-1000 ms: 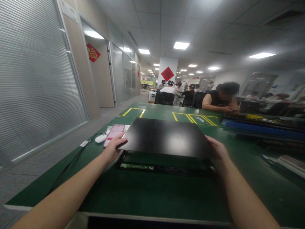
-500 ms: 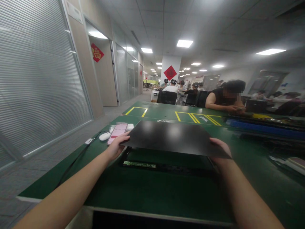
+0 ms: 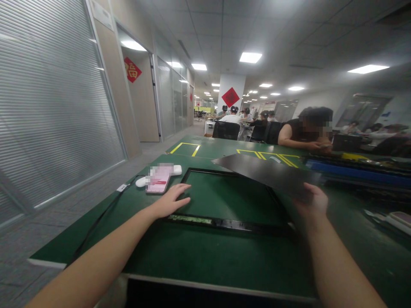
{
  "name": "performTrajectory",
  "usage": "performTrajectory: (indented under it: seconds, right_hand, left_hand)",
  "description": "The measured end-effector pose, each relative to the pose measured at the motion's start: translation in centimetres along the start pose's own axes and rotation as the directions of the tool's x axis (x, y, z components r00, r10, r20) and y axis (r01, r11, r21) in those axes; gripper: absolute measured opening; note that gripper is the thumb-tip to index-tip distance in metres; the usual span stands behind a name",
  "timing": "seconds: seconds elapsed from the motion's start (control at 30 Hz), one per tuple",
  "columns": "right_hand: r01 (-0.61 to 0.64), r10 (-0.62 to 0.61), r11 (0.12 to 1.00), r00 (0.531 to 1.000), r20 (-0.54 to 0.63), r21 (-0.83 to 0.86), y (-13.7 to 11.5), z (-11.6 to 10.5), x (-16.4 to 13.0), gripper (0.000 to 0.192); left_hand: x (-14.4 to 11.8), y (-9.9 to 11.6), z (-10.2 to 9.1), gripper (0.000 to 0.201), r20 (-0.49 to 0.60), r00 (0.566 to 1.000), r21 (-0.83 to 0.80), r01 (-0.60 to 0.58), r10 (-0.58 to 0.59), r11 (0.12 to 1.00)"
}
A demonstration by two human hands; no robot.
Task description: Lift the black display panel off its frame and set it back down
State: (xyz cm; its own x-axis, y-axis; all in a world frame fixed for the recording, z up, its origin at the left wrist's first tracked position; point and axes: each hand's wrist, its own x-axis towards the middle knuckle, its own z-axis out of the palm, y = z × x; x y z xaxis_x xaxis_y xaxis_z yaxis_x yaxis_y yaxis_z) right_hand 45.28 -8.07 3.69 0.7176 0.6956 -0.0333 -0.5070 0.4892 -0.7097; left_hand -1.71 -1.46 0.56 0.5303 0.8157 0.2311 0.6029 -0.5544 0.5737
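A thin dark flat panel (image 3: 269, 171) is tilted in the air over the right part of the table, gripped at its right end by my right hand (image 3: 314, 203). Below it lies a black rectangular frame (image 3: 234, 224) with a green circuit strip (image 3: 192, 219) along its near side. My left hand (image 3: 173, 200) is over the frame's left side with its fingers stretched out, apart from the panel. Whether those fingers touch the frame I cannot tell. The panel hides part of the frame's far right corner.
Left of the frame, a pink-screened phone (image 3: 158, 182) lies by white rounded items (image 3: 176, 170) and a black cable (image 3: 102, 214). Yellow tape outlines (image 3: 184, 144) mark the green table (image 3: 205, 261). Across it sits a person (image 3: 297, 134) beside a blue tray (image 3: 346, 170).
My left hand has let go of the panel and opened. My right hand has carried the panel rightward, tilting it and uncovering most of the frame.
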Motion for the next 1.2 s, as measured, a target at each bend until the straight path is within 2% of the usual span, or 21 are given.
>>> performTrajectory:
  seconds: [0.13,0.3,0.5,0.8,1.0,1.2]
  right_hand:
    - [0.114,-0.115,0.993,0.988,-0.102,-0.016,0.4,-0.5,1.2,0.013]
    - [0.251,-0.275,0.96,0.931,-0.239,-0.129,0.4,-1.7,2.5,0.02]
    - [0.324,-0.359,0.931,0.892,-0.276,-0.167,0.6,-2.4,2.7,0.022]
    - [0.315,-0.362,0.932,0.848,-0.388,-0.181,0.7,-2.3,2.8,0.024]
    - [0.187,-0.26,0.962,0.853,-0.452,-0.201,0.9,-3.3,3.8,0.027]
    - [0.109,-0.211,0.97,0.827,-0.522,-0.219,1.1,-4.3,4.7,0.027]
  left_hand:
    - [-0.1,0.4,0.1,0.065,0.072,0.997,0.07,-0.018,0.013,0.997]
    - [0.0,-0.1,0.3,0.065,0.074,0.996,0.097,-0.046,0.039,0.994]
    - [0.2,-0.6,0.6,0.061,0.078,0.993,0.127,-0.093,0.084,0.988]
    - [0.1,-0.6,0.5,0.06,0.113,0.992,0.138,-0.079,0.064,0.987]
    - [0.1,-0.6,0.5,0.061,0.112,0.991,0.125,-0.085,0.071,0.988]
    - [0.1,-0.5,0.4,0.062,0.107,0.992,0.101,-0.079,0.069,0.992]
